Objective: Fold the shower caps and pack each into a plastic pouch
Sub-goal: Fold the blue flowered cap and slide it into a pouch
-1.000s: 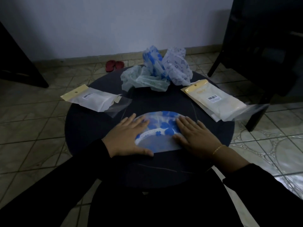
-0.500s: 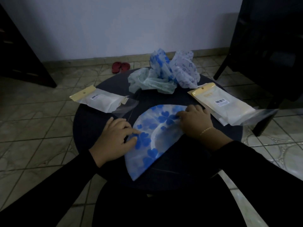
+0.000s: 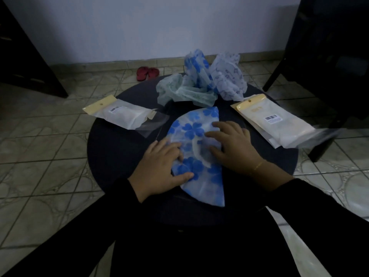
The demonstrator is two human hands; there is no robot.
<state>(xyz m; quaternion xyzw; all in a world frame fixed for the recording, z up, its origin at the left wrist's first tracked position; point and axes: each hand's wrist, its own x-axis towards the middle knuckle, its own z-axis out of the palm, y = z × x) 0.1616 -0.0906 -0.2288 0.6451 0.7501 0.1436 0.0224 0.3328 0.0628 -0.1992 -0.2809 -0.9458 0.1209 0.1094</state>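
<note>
Cap (image 3: 196, 156) turned upright, left hand (image 3: 159, 166), right hand (image 3: 231, 144) pressing flat

Folded blue-flowered shower cap (image 3: 196, 148), flat on table (image 3: 119, 148)

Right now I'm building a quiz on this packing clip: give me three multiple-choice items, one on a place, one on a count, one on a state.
1. Where do the crumpled caps lie?
A. at the table's far edge
B. on the floor
C. inside a pouch

2. How many crumpled caps are in that pile?
A. one
B. three
C. six

3. What state is the blue-flowered cap in?
A. rolled into a ball
B. sealed in a pouch
C. folded flat under both hands

Answers:
1 A: the crumpled caps sit at the far side of the table.
2 B: one green, one blue-flowered, one pale-printed.
3 C: the left hand and right hand rest on the blue-flowered cap, folded to a half-round.
</note>
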